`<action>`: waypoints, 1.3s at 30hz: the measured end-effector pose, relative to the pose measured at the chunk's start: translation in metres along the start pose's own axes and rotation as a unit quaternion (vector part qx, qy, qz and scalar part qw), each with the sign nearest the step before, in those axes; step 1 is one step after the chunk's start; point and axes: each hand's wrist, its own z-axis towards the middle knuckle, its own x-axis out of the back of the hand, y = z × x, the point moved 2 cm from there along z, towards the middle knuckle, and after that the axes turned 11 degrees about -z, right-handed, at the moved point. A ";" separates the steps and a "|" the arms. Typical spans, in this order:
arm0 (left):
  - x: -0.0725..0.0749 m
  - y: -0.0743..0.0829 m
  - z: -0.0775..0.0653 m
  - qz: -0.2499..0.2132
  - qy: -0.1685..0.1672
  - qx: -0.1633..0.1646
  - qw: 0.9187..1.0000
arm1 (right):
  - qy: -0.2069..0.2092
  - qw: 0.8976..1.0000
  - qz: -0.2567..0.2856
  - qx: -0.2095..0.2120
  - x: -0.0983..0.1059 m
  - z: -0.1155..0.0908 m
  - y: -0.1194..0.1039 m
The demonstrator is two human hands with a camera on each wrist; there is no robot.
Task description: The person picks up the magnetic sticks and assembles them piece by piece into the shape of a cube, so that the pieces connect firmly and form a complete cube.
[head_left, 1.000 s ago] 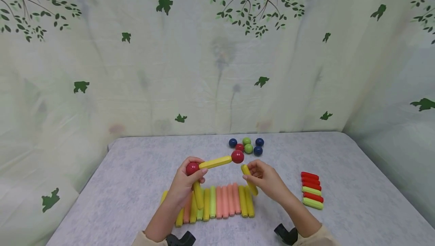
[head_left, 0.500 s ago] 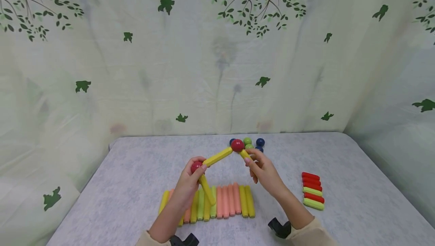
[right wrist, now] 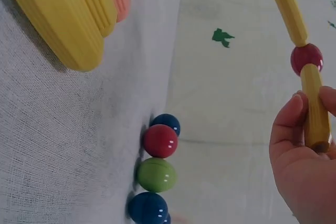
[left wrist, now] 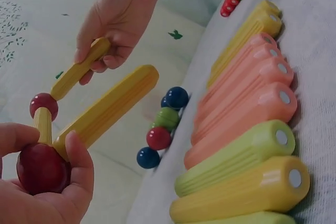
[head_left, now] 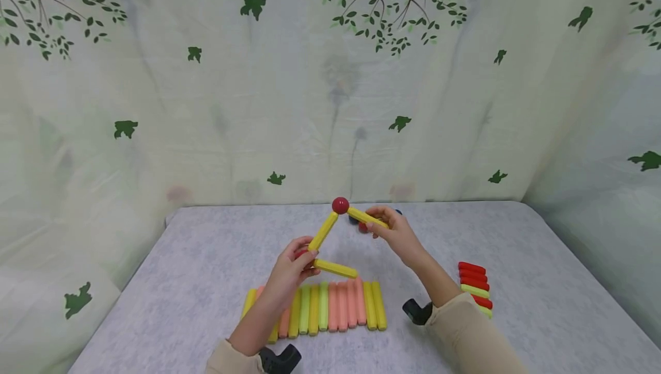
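Note:
My left hand [head_left: 289, 268] holds a red ball [left wrist: 43, 169] between fingers and thumb. Two yellow magnetic rods join that ball: a linking rod [head_left: 323, 232] rising to a second red ball [head_left: 340, 205], and a loose-ended rod [head_left: 335, 268] pointing right over the table. My right hand [head_left: 400, 236] pinches a third yellow rod [right wrist: 316, 111], whose tip touches the second ball. All of this is held above the table. A row of yellow, pink and light green rods [head_left: 343, 305] lies beneath, partly covered by my left forearm.
Several balls, including a green ball [right wrist: 156, 174] and a blue ball [left wrist: 177, 98], lie at the back, mostly behind my right hand in the head view. Red and light green shorter rods [head_left: 472, 276] lie at the right, partly behind my right sleeve. A leaf-patterned curtain [head_left: 227, 104] hangs behind the table.
My right hand has brought its yellow rod up to the second red ball, and the two now touch. The joined piece has turned, lifting that ball and swinging the loose-ended rod rightward.

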 end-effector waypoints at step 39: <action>0.001 -0.002 0.107 0.505 -0.058 -0.118 0.853 | -0.027 0.985 0.133 -0.110 -0.037 0.055 0.057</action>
